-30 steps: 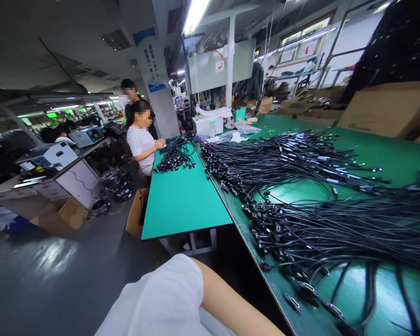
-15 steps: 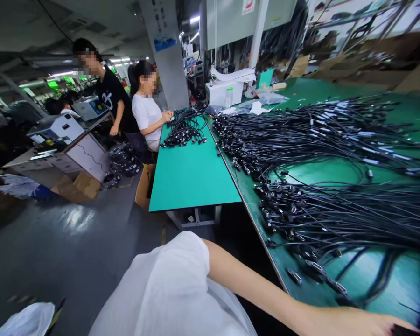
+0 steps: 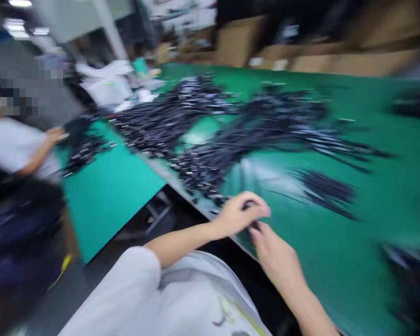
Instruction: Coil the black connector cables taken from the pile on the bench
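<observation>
Motion blurs the view. Over the table's near edge, my left hand (image 3: 238,215) is closed with its fingers curled round a black piece (image 3: 249,204) that looks like a cable end. Just below and to the right, my right hand (image 3: 276,254) pinches a dark part coming from under the left hand, seemingly the same cable. The two hands almost touch. Beyond them a heap of black cables (image 3: 227,147) lies across the green table (image 3: 301,252), its connector ends toward the near edge. A small bunch of black cables (image 3: 327,186) rests apart, to the right.
A lower green table (image 3: 115,200) adjoins on the left, with black cables (image 3: 84,149) on it. A person in a white shirt (image 3: 14,144) stands there, a hand near those cables. Cardboard boxes (image 3: 240,42) line the far side. More dark cables (image 3: 411,284) lie at the right.
The view has swung right toward the big table. My left hand has come in from the lower right corner, and my right hand has entered the view beside it.
</observation>
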{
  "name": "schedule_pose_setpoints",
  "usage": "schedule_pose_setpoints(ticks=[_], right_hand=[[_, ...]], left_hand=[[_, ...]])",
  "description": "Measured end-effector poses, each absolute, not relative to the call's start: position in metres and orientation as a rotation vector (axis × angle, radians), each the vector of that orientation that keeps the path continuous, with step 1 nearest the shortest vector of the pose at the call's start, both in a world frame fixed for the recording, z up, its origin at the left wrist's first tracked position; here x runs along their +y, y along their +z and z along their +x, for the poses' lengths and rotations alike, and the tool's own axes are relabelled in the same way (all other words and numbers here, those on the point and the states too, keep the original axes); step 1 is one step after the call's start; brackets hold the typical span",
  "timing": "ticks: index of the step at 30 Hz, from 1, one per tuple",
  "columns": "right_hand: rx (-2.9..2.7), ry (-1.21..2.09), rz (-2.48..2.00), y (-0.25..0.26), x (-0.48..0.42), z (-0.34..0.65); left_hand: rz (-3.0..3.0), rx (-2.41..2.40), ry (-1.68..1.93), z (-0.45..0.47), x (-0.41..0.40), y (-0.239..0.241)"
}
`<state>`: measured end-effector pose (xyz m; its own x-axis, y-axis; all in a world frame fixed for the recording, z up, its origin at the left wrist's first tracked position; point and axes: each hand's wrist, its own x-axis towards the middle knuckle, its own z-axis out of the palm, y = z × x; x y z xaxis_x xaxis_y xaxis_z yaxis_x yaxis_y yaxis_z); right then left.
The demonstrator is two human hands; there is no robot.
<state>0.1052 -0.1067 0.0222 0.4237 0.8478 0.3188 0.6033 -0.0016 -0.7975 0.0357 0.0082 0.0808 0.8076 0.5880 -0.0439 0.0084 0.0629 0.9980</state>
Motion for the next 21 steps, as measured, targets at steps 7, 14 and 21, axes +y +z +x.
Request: schedule_pose_setpoints(ticks=[7,14,21], right_hand=[[-1.158,0.091,-2.526,0.019,-0.127,0.111],[-1.135,-0.141,-2.653,0.006,-0.148,0.112],[-0.568,-0.506,-2.958,0.083,-0.262,0.183]], left_hand=[[1.551,0.349,0.378,0.065,-0.002,0.035],[1.302,0.417,0.292,0.076,-0.049,0.029],[1.445,0.183,-0.021,0.074,-0.033,0.017]])
